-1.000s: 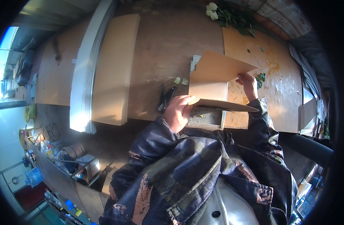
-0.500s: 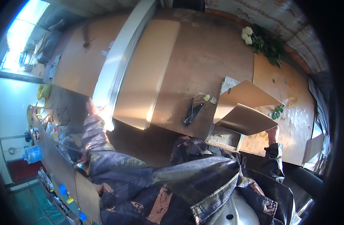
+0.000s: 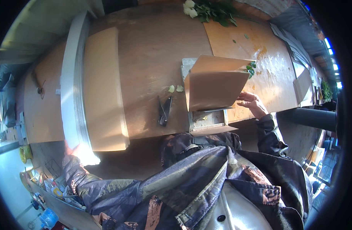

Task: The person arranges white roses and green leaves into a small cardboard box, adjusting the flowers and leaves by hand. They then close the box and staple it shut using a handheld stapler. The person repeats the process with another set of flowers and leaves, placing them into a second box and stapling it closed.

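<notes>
My right hand (image 3: 253, 104) is beside the right edge of a folded brown cardboard sheet (image 3: 216, 90), its fingers stretched out and slightly bent. Whether the fingertips touch the cardboard cannot be made out. One panel of the sheet stands raised behind the front one, over a grey metal frame (image 3: 207, 118). Over on the left, my left hand (image 3: 69, 148) is at the near end of a tall stack of white sheets (image 3: 73, 96). Bright glare washes out its fingers. A stack of brown cardboard sheets (image 3: 104, 92) lies right of the white one.
A black two-armed tool (image 3: 164, 112) and pale petals (image 3: 175, 89) lie left of the metal frame. White roses (image 3: 190, 8) with leafy stems lie at the back. Green leaves (image 3: 251, 69) rest beside the cardboard. Flat grey sheets (image 3: 292, 44) line the right side.
The view has turned right. The folded cardboard's front panel now stands more upright, and my right hand has shifted from its lower corner to beside its right edge. My left hand stays by the white stack.
</notes>
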Tool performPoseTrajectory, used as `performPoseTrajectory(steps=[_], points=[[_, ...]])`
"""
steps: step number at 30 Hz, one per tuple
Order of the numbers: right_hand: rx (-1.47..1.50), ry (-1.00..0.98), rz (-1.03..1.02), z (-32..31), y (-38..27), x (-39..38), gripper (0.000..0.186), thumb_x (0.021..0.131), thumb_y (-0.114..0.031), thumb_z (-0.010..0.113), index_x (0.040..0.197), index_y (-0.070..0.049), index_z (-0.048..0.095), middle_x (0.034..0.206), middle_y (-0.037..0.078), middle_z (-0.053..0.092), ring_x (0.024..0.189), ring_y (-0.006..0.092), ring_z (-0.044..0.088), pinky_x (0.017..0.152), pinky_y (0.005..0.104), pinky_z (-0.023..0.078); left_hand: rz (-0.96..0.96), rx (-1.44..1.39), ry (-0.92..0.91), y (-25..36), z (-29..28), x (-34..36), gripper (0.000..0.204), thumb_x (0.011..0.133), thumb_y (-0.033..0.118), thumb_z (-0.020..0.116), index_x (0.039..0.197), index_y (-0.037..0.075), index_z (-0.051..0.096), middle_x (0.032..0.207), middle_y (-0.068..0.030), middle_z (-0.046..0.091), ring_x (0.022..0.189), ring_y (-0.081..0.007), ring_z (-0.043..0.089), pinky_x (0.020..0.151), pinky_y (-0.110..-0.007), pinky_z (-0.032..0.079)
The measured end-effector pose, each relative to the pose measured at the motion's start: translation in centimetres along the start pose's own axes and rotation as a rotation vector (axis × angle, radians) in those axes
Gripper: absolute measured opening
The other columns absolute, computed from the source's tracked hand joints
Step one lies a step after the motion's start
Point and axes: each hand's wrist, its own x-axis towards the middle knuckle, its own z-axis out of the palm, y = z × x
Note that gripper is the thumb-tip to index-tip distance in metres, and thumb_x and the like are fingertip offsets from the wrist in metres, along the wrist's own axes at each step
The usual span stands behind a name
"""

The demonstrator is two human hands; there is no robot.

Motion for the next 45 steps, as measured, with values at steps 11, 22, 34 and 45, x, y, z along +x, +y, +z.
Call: performPoseTrajectory(steps=[11, 22, 34, 45], points=[[-0.409, 0.128, -0.270, 3.1, -1.8, -0.8, 0.023, 0.094, -0.001, 0.067, 0.114, 0.003, 0.077, 0.117, 0.011, 0.075, 0.111, 0.0213, 0.068, 0.099, 0.0348, 0.053, 0.078, -0.235, 0.045, 1.5, -1.5, 0.6, 0.100, 0.080, 0.017, 0.093, 0.159, -0.002, 0.035, 0.136, -0.0186, 0.066, 0.124, -0.0262, 0.065, 0.106, -0.040, 0.054], [-0.492, 0.098, -0.440, 2.8, 2.5, -6.3, 0.027, 0.094, 0.001, 0.062, 0.116, 0.002, 0.078, 0.120, 0.016, 0.075, 0.111, 0.0253, 0.071, 0.100, 0.0352, 0.054, -0.083, -0.691, -0.082, 8.5, -6.4, -10.4, 0.087, 0.095, 0.013, 0.079, 0.163, 0.003, 0.027, 0.130, -0.0201, 0.067, 0.116, -0.0267, 0.067, 0.095, -0.042, 0.057], [-0.166, 0.139, -0.165, -0.4, 4.3, -4.4, 0.020, 0.093, 0.000, 0.071, 0.112, 0.000, 0.077, 0.100, 0.000, 0.074, 0.092, 0.0076, 0.065, 0.085, 0.0249, 0.053, -0.153, -0.786, -0.292, 17.1, -8.8, -15.6, 0.063, 0.100, 0.049, 0.067, 0.151, 0.016, 0.050, 0.122, -0.0099, 0.068, 0.099, -0.0210, 0.071, 0.077, -0.035, 0.059], [-0.240, 0.215, -0.215, -10.3, 2.8, -3.7, 0.064, 0.081, 0.002, 0.059, 0.144, -0.006, 0.065, 0.139, 0.010, 0.070, 0.114, 0.0210, 0.071, 0.099, 0.0348, 0.055, -0.161, -1.506, -0.480, 20.5, -0.7, -21.9, 0.045, 0.105, 0.038, 0.061, 0.131, 0.002, 0.059, 0.113, -0.0172, 0.070, 0.097, -0.0297, 0.071, 0.083, -0.040, 0.061]])
